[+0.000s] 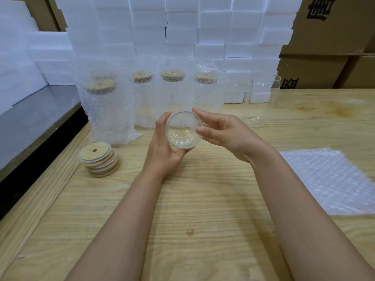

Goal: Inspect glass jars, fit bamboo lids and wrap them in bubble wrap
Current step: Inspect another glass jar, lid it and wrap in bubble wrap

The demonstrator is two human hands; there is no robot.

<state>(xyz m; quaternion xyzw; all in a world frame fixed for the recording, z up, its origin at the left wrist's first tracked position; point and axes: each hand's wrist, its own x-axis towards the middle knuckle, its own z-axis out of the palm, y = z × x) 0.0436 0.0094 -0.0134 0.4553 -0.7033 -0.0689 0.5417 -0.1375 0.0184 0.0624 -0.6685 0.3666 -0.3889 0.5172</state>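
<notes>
Both forearms reach forward over the table [192,209], elbows low, wrists angled inward. The left hand [162,151] cups the jar [183,130] from below, fingers curled round its side, holding it above the wood with its open mouth tipped toward the person. The right hand [227,134] is half open, thumb and forefinger pinching lightly at the rim's right edge. A stack of lids [99,160] lies to the left and a bubble wrap sheet [332,179] to the right. Beyond stand 4 wrapped jars [109,114] with lids on, bare jars [261,102] at the right, then foam blocks [182,37] and cartons [328,27].
</notes>
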